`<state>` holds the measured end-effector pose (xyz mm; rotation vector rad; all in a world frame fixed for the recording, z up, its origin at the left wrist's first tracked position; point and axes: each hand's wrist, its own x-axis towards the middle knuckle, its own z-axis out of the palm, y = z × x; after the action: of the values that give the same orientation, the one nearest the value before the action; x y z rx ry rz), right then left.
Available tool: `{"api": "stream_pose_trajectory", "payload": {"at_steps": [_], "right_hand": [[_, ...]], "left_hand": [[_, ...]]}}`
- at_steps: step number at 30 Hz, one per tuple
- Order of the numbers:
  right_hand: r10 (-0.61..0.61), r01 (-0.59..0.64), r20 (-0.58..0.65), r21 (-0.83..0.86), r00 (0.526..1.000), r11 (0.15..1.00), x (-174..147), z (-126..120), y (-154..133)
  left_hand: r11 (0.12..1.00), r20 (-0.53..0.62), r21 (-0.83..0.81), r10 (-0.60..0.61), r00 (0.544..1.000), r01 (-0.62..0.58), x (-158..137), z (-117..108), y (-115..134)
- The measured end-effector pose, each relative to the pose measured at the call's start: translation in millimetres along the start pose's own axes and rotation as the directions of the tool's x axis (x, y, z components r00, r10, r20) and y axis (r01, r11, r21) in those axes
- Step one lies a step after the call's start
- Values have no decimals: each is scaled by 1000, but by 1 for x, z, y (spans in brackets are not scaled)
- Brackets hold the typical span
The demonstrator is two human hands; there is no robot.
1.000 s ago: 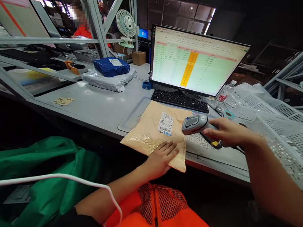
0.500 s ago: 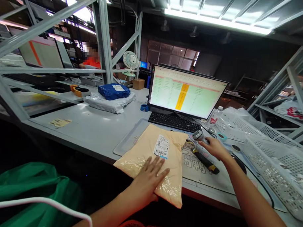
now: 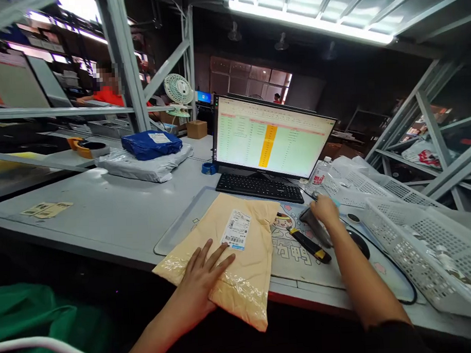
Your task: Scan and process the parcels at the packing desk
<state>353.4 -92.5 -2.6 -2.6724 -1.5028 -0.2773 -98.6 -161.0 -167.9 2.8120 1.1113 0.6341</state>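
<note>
while the open left grip [image 3: 203,270] steadies the package [image 3: 244,263], leave its label [image 3: 236,229] uncovered; whether the right grip [image 3: 325,212] clasps the scanner [image 3: 313,227] is unclear

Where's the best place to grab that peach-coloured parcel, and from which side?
Probably its near edge, from the person's side: the flattish parcel overhangs the desk there, so fingers could slip underneath with a thumb on top.

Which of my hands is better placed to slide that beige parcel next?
Probably your left hand: it lies spread on the beige parcel, while your right hand is at the grey scanner, off to the parcel's right.
</note>
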Motion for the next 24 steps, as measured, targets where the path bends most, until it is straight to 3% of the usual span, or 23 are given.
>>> {"api": "stream_pose_trajectory", "payload": {"at_steps": [4, 9, 19, 24], "right_hand": [[-159, 157, 81, 33, 984, 987, 38, 9, -36], [-206, 203, 168, 38, 964, 979, 51, 41, -69], [-222, 216, 181, 55, 958, 975, 55, 51, -80], [-234, 223, 179, 77, 956, 972, 50, 42, -89]], "left_hand": [[1000, -26, -16, 22, 999, -22, 1, 0, -5], [999, -11, -47, 20, 1000, -20, -1, -1, -7], [997, 27, -83, -10, 1000, 13, -1, -6, -3], [995, 11, -93, -23, 1000, 24, 0, -11, 2]]}}
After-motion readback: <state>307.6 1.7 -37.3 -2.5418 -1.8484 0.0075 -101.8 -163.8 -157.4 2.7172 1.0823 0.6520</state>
